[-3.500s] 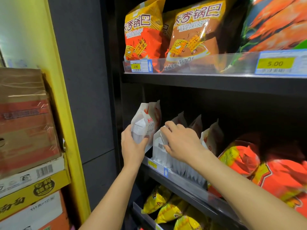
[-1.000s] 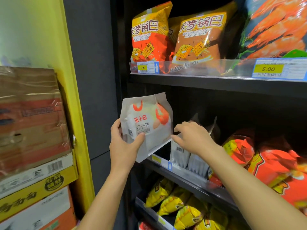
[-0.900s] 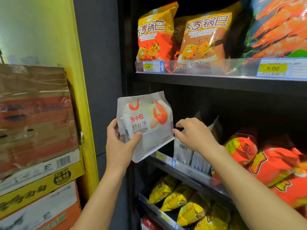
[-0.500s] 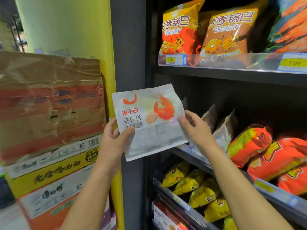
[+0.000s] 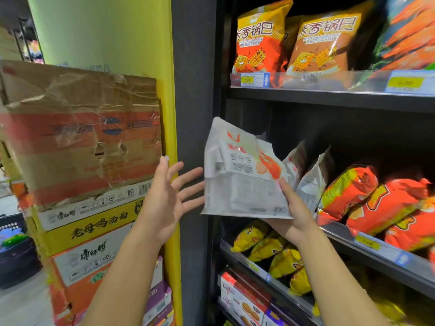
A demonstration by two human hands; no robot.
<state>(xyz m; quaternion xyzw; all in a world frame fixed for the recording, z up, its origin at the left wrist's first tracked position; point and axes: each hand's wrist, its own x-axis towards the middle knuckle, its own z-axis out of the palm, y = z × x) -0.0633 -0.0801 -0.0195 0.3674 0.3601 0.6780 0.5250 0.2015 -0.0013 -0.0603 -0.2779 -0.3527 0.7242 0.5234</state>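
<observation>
A white snack bag with a red shrimp picture (image 5: 240, 177) is held upright in front of the dark shelving, just left of the middle shelf. My right hand (image 5: 290, 215) grips it from below at its lower right corner. My left hand (image 5: 169, 198) hovers just left of the bag with fingers spread and straight, holding nothing. Two more white bags of the same kind (image 5: 306, 177) stand on the middle shelf (image 5: 376, 252) behind the held one.
Orange and yellow snack bags (image 5: 381, 203) fill the middle shelf to the right. Rice crust bags (image 5: 259, 41) stand on the upper shelf, yellow bags (image 5: 266, 245) on the lower one. Stacked cardboard cartons (image 5: 82, 147) rise at the left beside a yellow pillar (image 5: 168, 74).
My left hand has let go of the white bag and opened beside it. My right hand now holds the bag alone, turned more edge-on. The view has shifted left.
</observation>
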